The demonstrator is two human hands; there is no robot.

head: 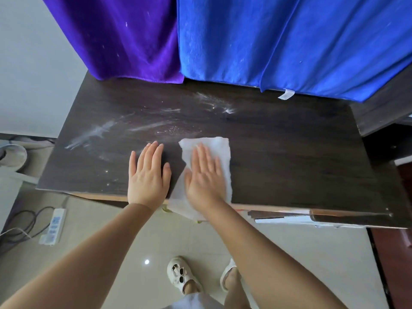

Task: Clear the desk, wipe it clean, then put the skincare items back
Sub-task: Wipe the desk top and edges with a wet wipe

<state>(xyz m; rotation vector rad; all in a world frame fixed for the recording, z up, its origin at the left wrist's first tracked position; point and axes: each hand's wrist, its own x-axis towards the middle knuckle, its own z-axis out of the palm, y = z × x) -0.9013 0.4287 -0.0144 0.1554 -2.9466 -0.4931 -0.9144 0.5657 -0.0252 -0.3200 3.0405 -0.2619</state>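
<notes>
A dark wooden desk [289, 152] fills the middle of the view, and no skincare items show on it. White powdery smears [98, 132] streak its left and back parts. A white cloth [219, 148] lies flat near the front edge, with its lower end hanging over it. My right hand [206, 177] presses palm-down on the cloth, fingers spread. My left hand [148, 175] rests flat on the bare desk just left of the cloth, holding nothing.
A purple towel [124, 39] and a blue towel [289, 41] hang behind the desk. A power strip [53, 226] with cables lies on the tiled floor at the left. A lower dark shelf [383, 112] adjoins the desk at the right. My feet in white sandals [181, 275] stand below.
</notes>
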